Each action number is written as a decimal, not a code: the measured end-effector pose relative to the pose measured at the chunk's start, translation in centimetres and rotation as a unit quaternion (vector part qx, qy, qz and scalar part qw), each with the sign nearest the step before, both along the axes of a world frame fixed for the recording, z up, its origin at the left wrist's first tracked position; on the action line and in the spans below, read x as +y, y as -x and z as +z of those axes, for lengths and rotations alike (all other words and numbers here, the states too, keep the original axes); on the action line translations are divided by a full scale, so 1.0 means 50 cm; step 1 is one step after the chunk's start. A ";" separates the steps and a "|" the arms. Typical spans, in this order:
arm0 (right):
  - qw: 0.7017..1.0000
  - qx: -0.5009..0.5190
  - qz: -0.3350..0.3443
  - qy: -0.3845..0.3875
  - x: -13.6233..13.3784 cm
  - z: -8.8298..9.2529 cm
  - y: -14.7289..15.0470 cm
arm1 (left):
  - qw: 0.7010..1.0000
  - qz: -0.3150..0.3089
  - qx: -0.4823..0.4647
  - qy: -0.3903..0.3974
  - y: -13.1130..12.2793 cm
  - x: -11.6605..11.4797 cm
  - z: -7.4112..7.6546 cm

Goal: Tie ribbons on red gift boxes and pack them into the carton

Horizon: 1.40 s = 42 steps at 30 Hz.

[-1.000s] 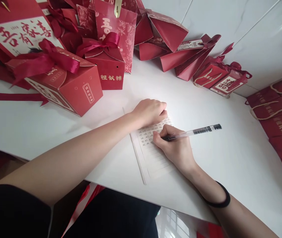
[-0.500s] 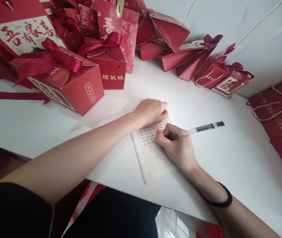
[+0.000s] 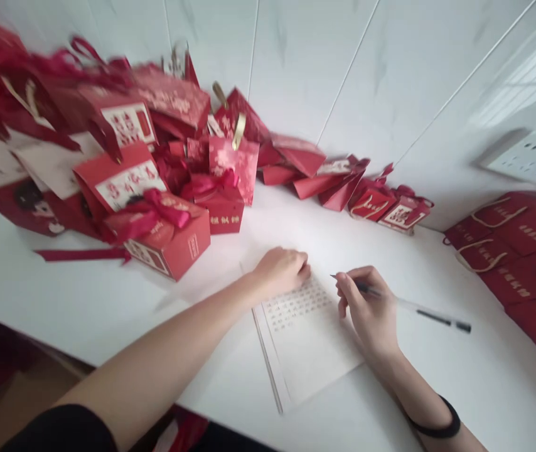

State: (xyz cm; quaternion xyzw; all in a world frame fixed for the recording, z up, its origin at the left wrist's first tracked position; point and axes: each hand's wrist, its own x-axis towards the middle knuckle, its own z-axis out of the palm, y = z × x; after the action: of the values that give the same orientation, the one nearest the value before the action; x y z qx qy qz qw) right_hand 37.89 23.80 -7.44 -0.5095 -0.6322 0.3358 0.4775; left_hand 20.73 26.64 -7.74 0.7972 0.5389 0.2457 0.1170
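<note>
Right hand [image 3: 368,309], pen [image 3: 412,306] crosswise, tip leftward

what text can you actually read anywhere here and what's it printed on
"似锦" (probably "程似锦"), in gold, on the front of the small red box.
Red characters on the white label of the tilted box: blurred, unreadable.
Handwritten rows on the paper under the left hand: too small.
Gold print on the red bags at right: too small.
Pen in the right hand: no legible marking.
</note>
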 end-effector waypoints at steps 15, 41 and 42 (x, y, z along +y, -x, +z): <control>0.945 -0.275 0.055 -0.170 0.083 -0.050 -0.061 | 0.995 0.017 -0.074 -0.071 0.028 -0.022 -0.001; 0.908 -0.320 0.195 -0.186 0.028 -0.034 0.000 | 0.965 0.235 -0.010 -0.119 0.258 0.123 0.313; 0.907 -0.323 0.195 -0.188 0.027 -0.033 0.001 | 0.964 0.223 -0.029 -0.144 0.238 0.113 0.322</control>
State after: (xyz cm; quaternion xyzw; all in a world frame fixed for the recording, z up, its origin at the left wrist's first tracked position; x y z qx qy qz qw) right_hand 37.86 25.17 -9.09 -0.3573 -0.8900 0.1150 0.2591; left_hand 8.84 32.31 8.38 0.6581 0.6583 0.3632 -0.0411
